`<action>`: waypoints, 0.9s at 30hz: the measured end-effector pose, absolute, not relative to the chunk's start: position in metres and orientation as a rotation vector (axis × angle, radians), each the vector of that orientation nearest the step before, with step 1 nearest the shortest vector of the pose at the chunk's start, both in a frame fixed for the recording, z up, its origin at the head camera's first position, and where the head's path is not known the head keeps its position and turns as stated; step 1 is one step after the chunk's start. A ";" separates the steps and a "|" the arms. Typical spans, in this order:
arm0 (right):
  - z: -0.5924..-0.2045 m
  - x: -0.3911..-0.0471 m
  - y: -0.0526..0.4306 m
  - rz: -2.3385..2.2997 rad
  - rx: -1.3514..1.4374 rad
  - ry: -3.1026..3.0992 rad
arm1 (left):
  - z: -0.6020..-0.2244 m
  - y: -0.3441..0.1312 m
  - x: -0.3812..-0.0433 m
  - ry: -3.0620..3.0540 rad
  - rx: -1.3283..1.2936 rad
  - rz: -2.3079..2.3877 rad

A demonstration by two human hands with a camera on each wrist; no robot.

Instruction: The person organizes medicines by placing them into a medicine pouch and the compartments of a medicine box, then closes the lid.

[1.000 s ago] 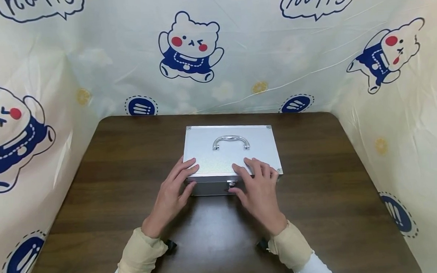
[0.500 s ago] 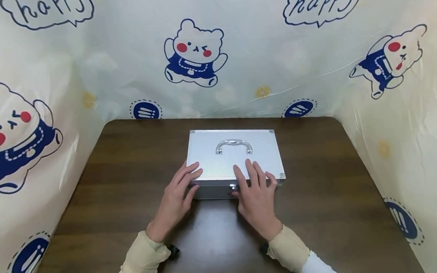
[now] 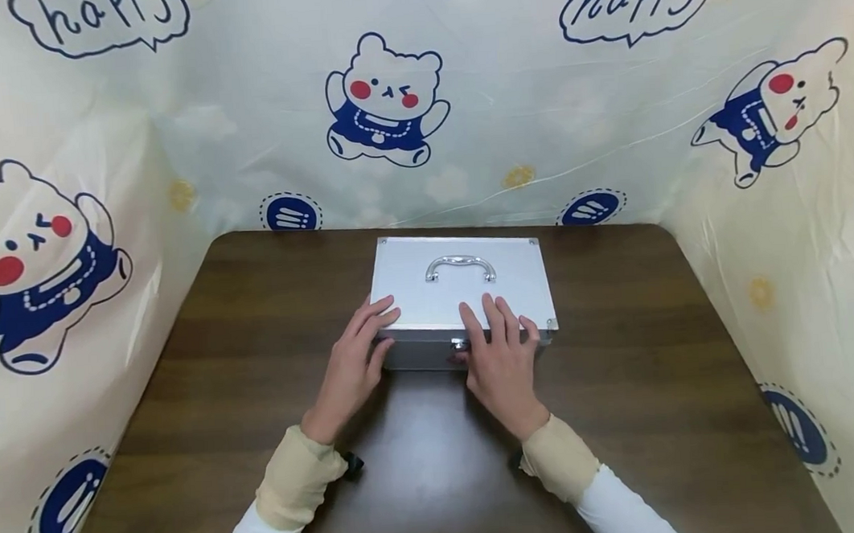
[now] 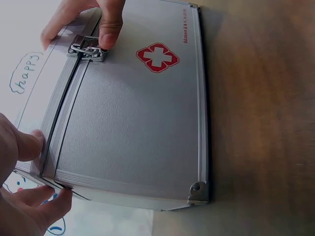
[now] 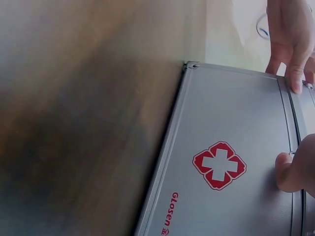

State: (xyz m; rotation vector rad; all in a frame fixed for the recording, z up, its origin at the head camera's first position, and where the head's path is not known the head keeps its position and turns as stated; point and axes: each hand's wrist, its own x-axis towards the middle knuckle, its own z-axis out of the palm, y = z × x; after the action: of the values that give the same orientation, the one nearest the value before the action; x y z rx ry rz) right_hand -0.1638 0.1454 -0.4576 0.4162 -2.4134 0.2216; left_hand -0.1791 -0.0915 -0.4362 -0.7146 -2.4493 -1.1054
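A silver first-aid box (image 3: 409,271) lies shut on the table, its chrome handle (image 3: 460,261) on the lid. Its front bears a red and white cross (image 5: 219,166) and red lettering. My left hand (image 3: 355,363) grips the front left corner, thumb on the lid's edge and fingers round the side. Spread across the front of the lid are the fingers of my right hand (image 3: 503,367). That thumb presses beside the metal latch (image 4: 86,49) in the left wrist view; in the right wrist view it mostly hides the latch.
The dark wooden table (image 3: 255,308) extends around the box. A pale curtain (image 3: 458,23) printed with bears and "happy" bubbles surrounds its back and sides. A small dark object (image 3: 353,465) shows at my left wrist cuff.
The box has shifted a little away from me, towards the table's back edge, and both hands have moved with it. My right fingers have spread straighter over the lid.
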 end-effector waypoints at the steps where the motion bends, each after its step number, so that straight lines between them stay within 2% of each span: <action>1: -0.457 -0.168 0.146 0.224 0.408 -2.421 | -0.436 -0.090 -0.184 -2.451 -0.704 -1.114; 7: -0.449 -0.187 0.149 0.241 0.419 -2.492 | -0.436 -0.082 -0.200 -2.395 -0.647 -1.117; 15: -0.434 -0.201 0.162 0.273 0.391 -2.555 | -0.430 -0.073 -0.225 -2.383 -0.695 -1.109; 21: -0.436 -0.195 0.168 0.341 0.437 -2.663 | -0.434 -0.078 -0.225 -2.482 -0.695 -1.135; 27: -0.414 -0.181 0.181 0.657 0.630 -2.643 | -0.420 -0.089 -0.222 -2.523 -0.687 -1.179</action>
State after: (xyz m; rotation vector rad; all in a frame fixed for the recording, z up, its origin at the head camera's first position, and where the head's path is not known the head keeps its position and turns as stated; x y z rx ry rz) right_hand -0.1814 0.1811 -0.4144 0.6303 -2.6428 0.6569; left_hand -0.2221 -0.0888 -0.4204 -0.6867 -2.5225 -1.1789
